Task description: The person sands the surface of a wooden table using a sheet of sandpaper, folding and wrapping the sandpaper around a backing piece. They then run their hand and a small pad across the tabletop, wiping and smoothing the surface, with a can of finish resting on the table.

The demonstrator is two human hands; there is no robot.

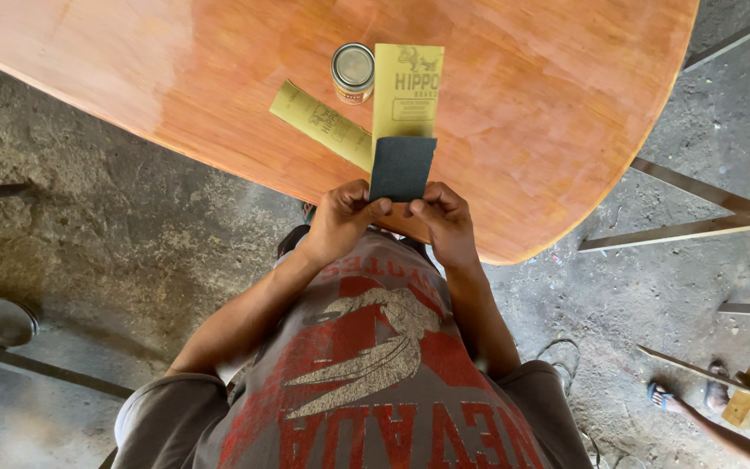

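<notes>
We hold a strip of sandpaper (pixel 404 122) at its near end with both hands, just above the rounded edge of the wooden desk (pixel 549 95). Our left hand (pixel 340 221) pinches the lower left corner of the strip between thumb and fingers, and our right hand (pixel 443 221) pinches the lower right corner the same way; both hands are closed on the paper, close together, nearly touching at the thumbs. The near part of the strip is folded over so its dark abrasive face shows, while the far part shows the yellow paper backing and stretches away from us over the desk top.

A second strip of sandpaper (pixel 319 123), yellow side up, lies flat on the desk at a slant, its near end running under or just beside the strip we hold. A small round tin (pixel 353 72) with a metal lid stands upright on the desk, just to the left of the far end of the held strip and touching or almost touching it.

The desk surface is glossy orange-brown wood. At the lower right, on the rough concrete floor (pixel 88 226), another person's sandalled foot (pixel 663 396) shows, well apart from us.
</notes>
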